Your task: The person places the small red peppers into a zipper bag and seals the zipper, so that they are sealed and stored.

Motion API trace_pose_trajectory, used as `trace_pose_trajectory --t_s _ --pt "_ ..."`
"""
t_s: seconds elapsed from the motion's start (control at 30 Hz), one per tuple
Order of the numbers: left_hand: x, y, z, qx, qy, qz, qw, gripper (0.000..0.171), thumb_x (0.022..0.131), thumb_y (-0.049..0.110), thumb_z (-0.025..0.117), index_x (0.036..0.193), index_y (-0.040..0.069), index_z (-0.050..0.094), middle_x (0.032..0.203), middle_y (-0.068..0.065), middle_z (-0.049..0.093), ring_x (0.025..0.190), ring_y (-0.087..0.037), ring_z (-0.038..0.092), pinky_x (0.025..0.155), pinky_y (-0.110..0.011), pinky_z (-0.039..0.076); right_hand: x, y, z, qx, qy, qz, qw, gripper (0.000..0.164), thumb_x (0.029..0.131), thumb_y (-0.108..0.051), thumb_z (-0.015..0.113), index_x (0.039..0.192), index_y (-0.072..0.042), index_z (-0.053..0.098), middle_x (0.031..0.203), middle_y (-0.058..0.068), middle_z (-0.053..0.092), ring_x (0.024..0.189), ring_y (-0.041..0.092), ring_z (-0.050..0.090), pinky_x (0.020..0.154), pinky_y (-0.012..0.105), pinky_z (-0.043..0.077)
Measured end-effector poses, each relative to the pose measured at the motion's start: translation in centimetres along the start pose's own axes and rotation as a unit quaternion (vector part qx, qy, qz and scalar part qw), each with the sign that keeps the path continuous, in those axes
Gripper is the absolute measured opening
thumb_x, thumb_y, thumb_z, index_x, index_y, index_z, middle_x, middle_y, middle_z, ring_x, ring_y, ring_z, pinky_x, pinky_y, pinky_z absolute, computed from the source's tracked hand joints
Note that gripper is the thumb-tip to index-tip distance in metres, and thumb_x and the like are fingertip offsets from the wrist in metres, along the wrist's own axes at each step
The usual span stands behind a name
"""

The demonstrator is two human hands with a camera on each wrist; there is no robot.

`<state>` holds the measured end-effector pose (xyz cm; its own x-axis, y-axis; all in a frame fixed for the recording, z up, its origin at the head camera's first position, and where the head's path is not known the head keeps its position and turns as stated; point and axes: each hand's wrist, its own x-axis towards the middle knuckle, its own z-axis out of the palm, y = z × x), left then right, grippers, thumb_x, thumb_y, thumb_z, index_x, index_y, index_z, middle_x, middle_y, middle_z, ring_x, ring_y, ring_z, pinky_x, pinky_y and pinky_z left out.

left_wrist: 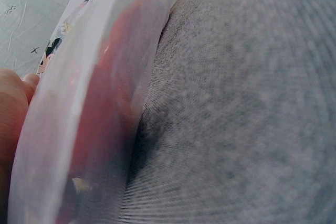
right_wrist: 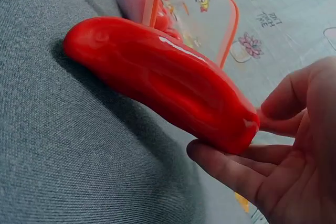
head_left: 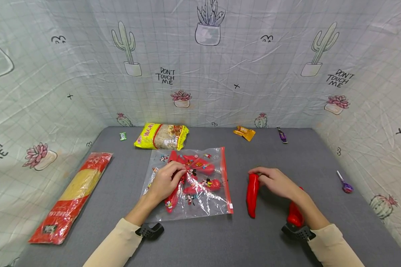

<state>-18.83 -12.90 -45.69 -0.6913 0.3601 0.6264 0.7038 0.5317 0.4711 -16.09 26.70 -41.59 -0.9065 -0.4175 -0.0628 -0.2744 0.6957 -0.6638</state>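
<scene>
In the head view my left hand rests over a clear zip bag with cartoon prints and seems to pinch its upper film. Several red peppers lie inside the bag. The left wrist view shows the film lifted off the cloth, a blurred red shape behind it. To the right of the bag, my right hand holds a long glossy red pepper by its far end, thumb and fingers around it. The same pepper fills the right wrist view. Another red pepper lies partly hidden beneath my right forearm.
A red-and-yellow noodle packet lies at the left. Behind the bag sits a yellow food packet, with a small green candy beside it. An orange packet, a purple candy and a lollipop lie farther right.
</scene>
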Motion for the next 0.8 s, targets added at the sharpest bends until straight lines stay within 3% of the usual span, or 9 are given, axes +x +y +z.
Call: trace_pose_trajectory --t_s 0.13,0.2,0.3,0.57,0.67,0.8 --pt "0.01 -0.04 0.04 -0.001 0.001 0.002 1.0000 0.006 0.089 0.014 0.064 0.093 0.012 0.068 0.097 0.005 0.066 0.091 -0.006 0.061 0.084 -0.023 0.052 -0.11 -0.13 0.00 0.007 -0.011 -0.021 1.000 0.043 0.084 -0.001 0.053 0.125 -0.013 0.056 0.104 0.002 0.062 0.080 0.013 0.057 0.060 0.023 0.049" --pt "0.01 -0.07 0.07 -0.002 0.002 0.004 1.0000 0.006 0.089 0.014 0.064 0.093 0.012 0.068 0.096 0.005 0.066 0.091 -0.006 0.061 0.085 -0.021 0.050 -0.18 -0.16 0.03 0.018 -0.017 -0.033 0.999 0.045 0.082 0.001 0.055 0.125 -0.012 0.055 0.106 0.001 0.062 0.084 0.014 0.059 0.066 0.023 0.051" --pt "-0.01 -0.13 0.10 -0.005 0.004 0.005 1.0000 0.006 0.089 0.014 0.064 0.093 0.012 0.068 0.096 0.005 0.065 0.092 -0.006 0.061 0.086 -0.018 0.048 -0.23 -0.02 0.05 0.035 -0.036 -0.054 0.997 0.046 0.082 0.003 0.057 0.126 -0.011 0.053 0.111 0.002 0.061 0.089 0.018 0.059 0.075 0.023 0.052" --pt "-0.06 -0.13 0.03 -0.001 0.002 0.002 1.0000 0.006 0.089 0.015 0.064 0.093 0.013 0.068 0.096 0.005 0.065 0.092 -0.006 0.061 0.086 -0.018 0.048 -0.17 0.62 0.29 0.079 -0.125 -0.094 0.985 0.046 0.086 0.001 0.059 0.128 -0.015 0.053 0.117 0.006 0.060 0.097 0.027 0.062 0.082 0.025 0.054" --pt "-0.06 -0.11 0.02 0.000 0.001 0.001 1.0000 0.006 0.089 0.015 0.064 0.094 0.013 0.068 0.097 0.005 0.066 0.092 -0.006 0.061 0.086 -0.019 0.049 -0.17 0.60 0.49 0.065 -0.126 -0.087 0.986 0.045 0.086 -0.001 0.062 0.126 -0.018 0.055 0.116 0.003 0.061 0.097 0.023 0.062 0.083 0.024 0.054" --pt "-0.07 -0.15 0.08 0.000 0.002 0.001 1.0000 0.006 0.089 0.015 0.064 0.094 0.013 0.068 0.097 0.005 0.065 0.092 -0.006 0.061 0.086 -0.019 0.049 -0.18 0.28 0.66 0.012 -0.096 -0.075 0.992 0.042 0.085 -0.002 0.064 0.123 -0.020 0.058 0.110 -0.001 0.060 0.093 0.019 0.059 0.077 0.022 0.053"
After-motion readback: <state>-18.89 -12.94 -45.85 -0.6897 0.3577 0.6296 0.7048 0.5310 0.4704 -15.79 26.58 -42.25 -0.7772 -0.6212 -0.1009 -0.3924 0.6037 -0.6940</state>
